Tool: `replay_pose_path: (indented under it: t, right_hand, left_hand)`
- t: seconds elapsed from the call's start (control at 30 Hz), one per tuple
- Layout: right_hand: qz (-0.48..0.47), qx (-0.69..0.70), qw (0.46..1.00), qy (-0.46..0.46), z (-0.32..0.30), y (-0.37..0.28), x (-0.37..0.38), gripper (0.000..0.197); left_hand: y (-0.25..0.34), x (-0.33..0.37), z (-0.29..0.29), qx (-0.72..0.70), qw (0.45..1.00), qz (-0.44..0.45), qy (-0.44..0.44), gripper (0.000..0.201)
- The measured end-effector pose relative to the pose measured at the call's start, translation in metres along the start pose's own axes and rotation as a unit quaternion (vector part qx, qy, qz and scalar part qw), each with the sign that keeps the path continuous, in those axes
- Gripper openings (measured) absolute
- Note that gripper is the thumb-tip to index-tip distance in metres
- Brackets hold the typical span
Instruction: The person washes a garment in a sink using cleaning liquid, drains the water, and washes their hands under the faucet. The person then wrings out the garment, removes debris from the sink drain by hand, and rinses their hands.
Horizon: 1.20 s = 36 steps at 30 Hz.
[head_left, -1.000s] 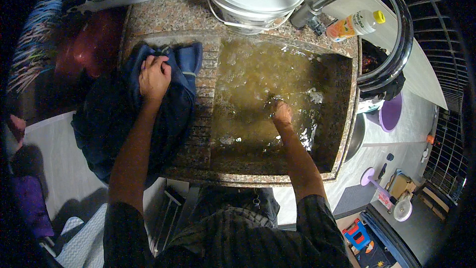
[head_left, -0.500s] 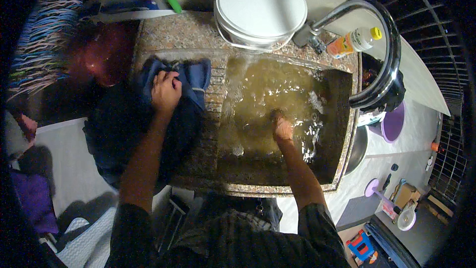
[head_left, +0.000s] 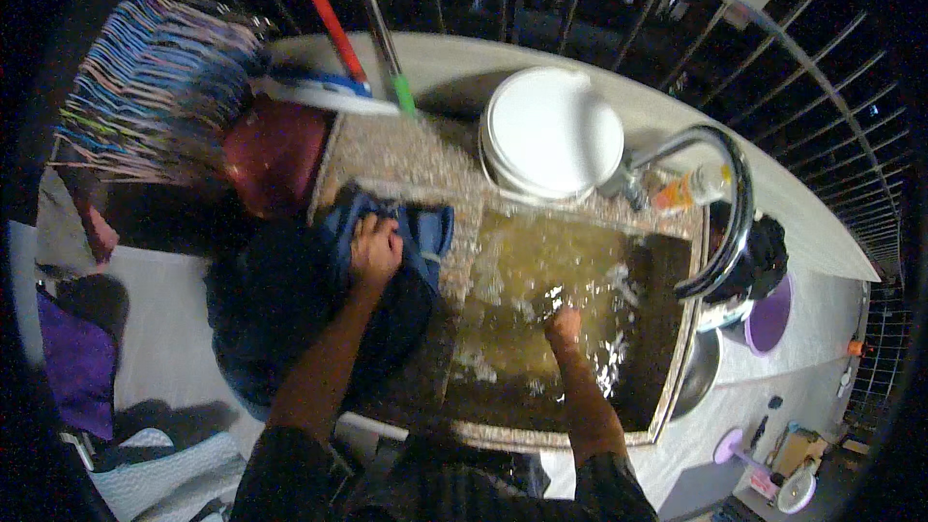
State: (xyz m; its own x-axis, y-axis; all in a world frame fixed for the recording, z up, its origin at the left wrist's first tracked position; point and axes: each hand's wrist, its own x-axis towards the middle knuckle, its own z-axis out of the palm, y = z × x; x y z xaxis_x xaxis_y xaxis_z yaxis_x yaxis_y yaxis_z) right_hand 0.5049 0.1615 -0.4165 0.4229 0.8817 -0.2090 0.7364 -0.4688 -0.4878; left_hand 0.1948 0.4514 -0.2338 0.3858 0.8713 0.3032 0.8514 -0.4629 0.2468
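My left hand [head_left: 375,253] presses down on a folded dark blue garment [head_left: 350,215], perhaps denim, at the left side of the stone sink; its fingers are curled into the cloth. A large, darker heap of wet cloth [head_left: 280,304] hangs over the sink's left edge below that forearm. On the right, my right hand [head_left: 564,325] dips into brownish water [head_left: 527,261] that fills the basin. Its fingers are under the surface, so whatever they hold is hidden. Ripples and foam surround it.
Behind the basin stands a lidded white bucket [head_left: 556,135]. A curved chrome tap [head_left: 742,203] arches over the right rim, beside a yellow-capped bottle [head_left: 691,188]. A dark red basin [head_left: 275,155] lies far left, near many hangers [head_left: 159,77]. A purple bucket [head_left: 768,314] sits right.
The view has tilted, so the sink appears lower and more of the window bars shows. My right hand has risen a little to the water's surface. My left hand stays on the garment.
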Motion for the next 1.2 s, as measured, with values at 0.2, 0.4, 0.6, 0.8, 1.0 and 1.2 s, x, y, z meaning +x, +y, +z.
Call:
replay_pose_path:
  t: [0.2,0.4,0.6,0.8,1.0,1.2]
  right_hand:
    - [0.045,-0.228,0.971,0.056,0.038,0.101,-0.006,0.032]
    - [0.146,-0.216,0.935,-0.239,0.053,0.054,0.012,0.029]
    - [0.128,0.011,0.992,0.014,0.047,-0.037,-0.011,0.065]
    - [0.096,-0.078,0.991,0.055,0.079,0.052,-0.012,0.080]
    - [0.223,-0.111,0.967,-0.050,0.052,0.026,-0.023,0.059]
    - [0.209,-0.043,0.959,-0.185,0.061,0.024,-0.016,0.052]
  left_hand:
    - [0.033,0.013,0.014,-0.097,0.995,0.023,0.030,0.018]
    - [0.008,0.003,-0.005,-0.046,0.998,0.027,0.018,0.018]
    - [-0.035,-0.019,-0.010,0.012,0.998,0.020,0.061,0.017]
    - [-0.012,0.001,0.023,0.006,1.000,0.008,-0.009,0.020]
    - [-0.001,-0.005,0.008,0.004,0.992,0.064,0.104,0.015]
    - [-0.014,-0.012,0.003,-0.042,0.999,-0.018,0.012,0.022]
